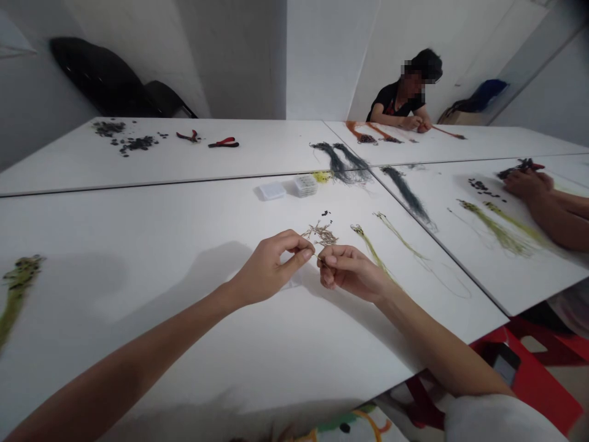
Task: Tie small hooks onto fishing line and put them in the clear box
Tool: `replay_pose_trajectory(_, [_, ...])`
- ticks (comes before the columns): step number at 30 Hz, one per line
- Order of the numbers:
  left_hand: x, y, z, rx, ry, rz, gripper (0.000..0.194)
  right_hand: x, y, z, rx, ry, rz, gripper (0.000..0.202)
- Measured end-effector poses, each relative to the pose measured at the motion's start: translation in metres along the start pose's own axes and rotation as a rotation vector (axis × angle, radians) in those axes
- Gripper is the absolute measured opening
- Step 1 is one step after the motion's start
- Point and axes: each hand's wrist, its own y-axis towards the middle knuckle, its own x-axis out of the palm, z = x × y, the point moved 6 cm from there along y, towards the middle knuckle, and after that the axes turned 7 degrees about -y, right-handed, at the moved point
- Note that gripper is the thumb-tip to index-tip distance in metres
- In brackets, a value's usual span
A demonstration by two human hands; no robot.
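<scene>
Near the middle of the white table (184,245), my left hand (276,264) pinches something thin and small between thumb and index finger. My right hand (350,270) faces it with a small gap between, its fingers curled and pressed together on a tiny piece I cannot make out. Just beyond my fingertips lies a pile of small brownish pieces (324,234), with a few black bits (326,213) behind it. To the right of my right hand lie a yellow-green bundle of strands (368,244) and a thinner, looser one (400,236).
Two clear plastic boxes (271,191) (305,186) stand beyond. Dark strand bundles (338,162), pliers (224,142) and black pieces (138,143) lie farther off. A person (405,98) works across the table; another's hands (529,184) are at right. Green bundle (18,288) at far left.
</scene>
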Motion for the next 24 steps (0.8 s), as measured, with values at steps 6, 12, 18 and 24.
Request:
replay_pose_trajectory(6, [0.0005, -0.0003, -0.0005, 0.009, 0.022, 0.003, 0.017, -0.0005, -0.0018, 0.0, -0.013, -0.094, 0.015, 0.004])
replay_pose_trajectory(12, [0.0025, -0.0032, -0.0079, -0.035, 0.033, -0.012, 0.019, -0.0031, -0.0014, 0.0015, -0.073, -0.116, 0.085, 0.005])
replay_pose_trajectory(18, [0.0041, -0.0047, -0.0084, -0.02, 0.052, -0.022, 0.019, -0.0052, -0.0011, 0.0021, -0.085, -0.122, 0.136, 0.005])
replay_pose_trajectory(24, [0.0039, -0.0048, -0.0055, 0.017, 0.096, -0.017, 0.02, -0.0061, 0.0001, 0.003, -0.078, -0.134, 0.144, 0.007])
